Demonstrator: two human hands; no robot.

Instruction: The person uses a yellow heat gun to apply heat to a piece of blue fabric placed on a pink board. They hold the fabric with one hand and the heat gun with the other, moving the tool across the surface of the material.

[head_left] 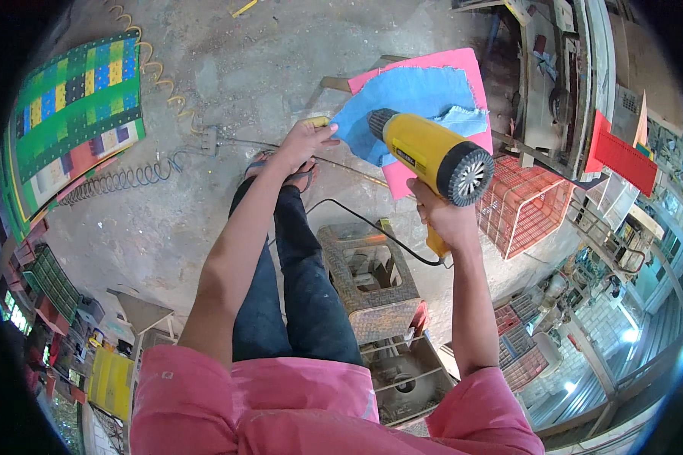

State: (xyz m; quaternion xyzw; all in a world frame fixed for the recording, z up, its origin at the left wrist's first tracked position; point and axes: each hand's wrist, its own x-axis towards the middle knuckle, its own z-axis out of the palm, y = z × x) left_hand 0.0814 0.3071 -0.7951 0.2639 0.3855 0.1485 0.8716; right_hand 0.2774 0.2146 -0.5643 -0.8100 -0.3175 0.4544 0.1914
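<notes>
My right hand (442,216) grips the handle of a yellow heat gun (425,152), whose dark nozzle points at a blue piece of fabric (413,98). The fabric lies on a pink board (463,68) resting on a small wooden stand. My left hand (303,144) holds the left edge of the fabric, with a small yellow tool partly hidden under the fingers. The heat gun's black cord (372,227) loops down from its handle.
A brown plastic stool (368,277) stands below the board. A red wire crate (524,205) sits to the right. On the concrete floor lie a coiled hose (121,178) and a coloured checkered mat (76,106). Shelves and clutter ring the edges.
</notes>
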